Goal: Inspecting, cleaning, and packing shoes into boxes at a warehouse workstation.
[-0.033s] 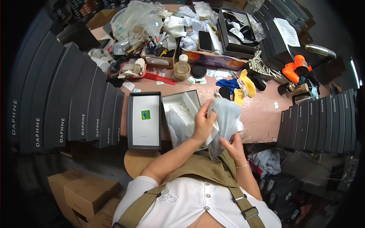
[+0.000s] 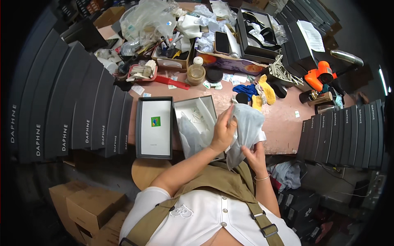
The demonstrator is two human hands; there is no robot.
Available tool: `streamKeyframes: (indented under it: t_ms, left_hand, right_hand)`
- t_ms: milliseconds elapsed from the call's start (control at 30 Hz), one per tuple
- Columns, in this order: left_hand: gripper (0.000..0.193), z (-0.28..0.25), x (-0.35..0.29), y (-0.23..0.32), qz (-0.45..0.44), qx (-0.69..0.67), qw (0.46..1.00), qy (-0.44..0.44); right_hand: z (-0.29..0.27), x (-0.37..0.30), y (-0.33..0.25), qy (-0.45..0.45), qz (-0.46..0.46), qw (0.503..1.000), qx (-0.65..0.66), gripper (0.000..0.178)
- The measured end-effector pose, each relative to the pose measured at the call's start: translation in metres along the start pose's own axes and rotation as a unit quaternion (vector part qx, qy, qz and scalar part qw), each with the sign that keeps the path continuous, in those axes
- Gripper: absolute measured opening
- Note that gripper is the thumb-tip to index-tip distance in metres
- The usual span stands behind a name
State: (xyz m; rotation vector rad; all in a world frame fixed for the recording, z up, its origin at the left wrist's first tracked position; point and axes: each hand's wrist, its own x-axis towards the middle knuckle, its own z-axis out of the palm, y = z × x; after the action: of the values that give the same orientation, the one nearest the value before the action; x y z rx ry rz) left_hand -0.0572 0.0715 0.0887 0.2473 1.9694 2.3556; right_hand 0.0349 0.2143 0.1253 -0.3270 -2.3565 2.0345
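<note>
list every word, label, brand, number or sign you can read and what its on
Wording isn't copied here; this is where it stands.
Dark boxes at left: legible pale capitals.
Dark boxes at right: similar pale capitals.
White-lined open grey tray: tiny print, unreadable.
Green square sticker: nothing readable.
White sheet: too small.
Small paper tags: too small.

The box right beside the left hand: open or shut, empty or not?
Open, not empty: no lid covers the box, and a grey wrapped bundle and white paper show inside.
</note>
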Motion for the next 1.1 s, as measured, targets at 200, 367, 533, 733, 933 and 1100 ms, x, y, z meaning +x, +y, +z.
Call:
streamKeyframes:
  t_ms: [200,367,533,733,933,1100]
  left_hand:
    - [0.044,0.011,0.025,-0.079,-0.157,-0.223,0.954,0.125]
    - [0.047,-0.046,0.008,-0.104,-0.306,-0.304,0.871,0.236]
    - [0.053,-0.082,-0.008,-0.087,-0.291,-0.251,0.880,0.277]
    - [0.056,-0.105,-0.014,-0.113,-0.327,-0.225,0.913,0.095]
    - [0.063,-0.092,-0.015,-0.064,-0.367,-0.141,0.918,0.060]
    - [0.057,-0.166,-0.058,-0.042,-0.030,0.298,0.924,0.236]
  right_hand:
    - [0.013,0.048,0.010,-0.019,-0.098,0.900,-0.425,0.060]
    - [0.076,0.083,0.018,-0.112,-0.174,0.864,-0.460,0.056]
    - [0.124,0.099,0.040,-0.126,-0.221,0.854,-0.454,0.040]
    - [0.118,0.118,0.066,-0.183,-0.113,0.842,-0.494,0.041]
    - [0.121,0.096,0.111,-0.079,-0.232,0.751,-0.614,0.048]
    - [0.118,0.085,0.065,-0.128,-0.224,0.818,-0.515,0.050]
